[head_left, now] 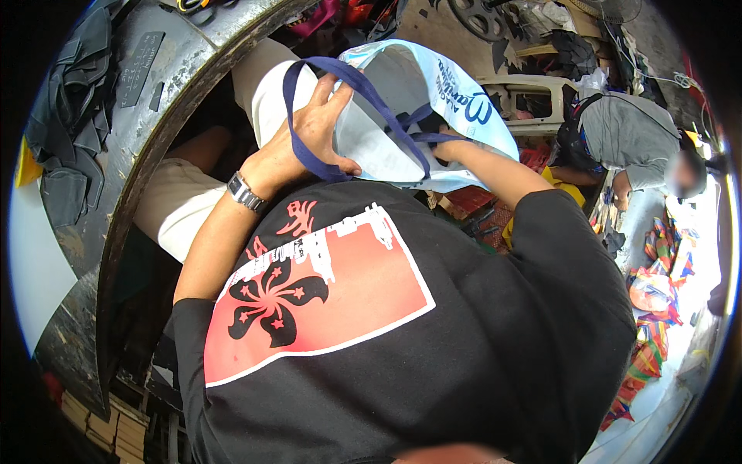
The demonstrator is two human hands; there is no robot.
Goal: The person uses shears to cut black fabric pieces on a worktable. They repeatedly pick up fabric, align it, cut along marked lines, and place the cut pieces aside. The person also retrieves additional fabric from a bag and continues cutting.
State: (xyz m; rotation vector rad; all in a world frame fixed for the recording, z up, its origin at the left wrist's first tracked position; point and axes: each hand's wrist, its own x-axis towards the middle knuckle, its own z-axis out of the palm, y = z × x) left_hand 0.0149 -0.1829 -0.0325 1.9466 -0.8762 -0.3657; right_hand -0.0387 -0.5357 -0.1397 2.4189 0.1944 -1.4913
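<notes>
A light blue tote bag (pixel 483 108) with a pale grey inside lies across my lap, its mouth facing me. Dark navy strap handles (pixel 371 97) loop over the opening. My left hand (pixel 313 131) rests against the bag's left edge with the thumb and fingers spread, one handle arching around it. On that wrist is a metal watch (pixel 245 192). My right hand (pixel 446 147) reaches into the bag past the other handle. Its fingers are hidden in there, along with anything they may hold.
At left, a worn dark table (pixel 174 100) carries a pile of dark cut pieces (pixel 73 116). On the right, another person (pixel 638 135) in grey leans by a pale surface bearing colourful plaid material (pixel 649 348). A wheel (pixel 475 15) and scraps lie at the back.
</notes>
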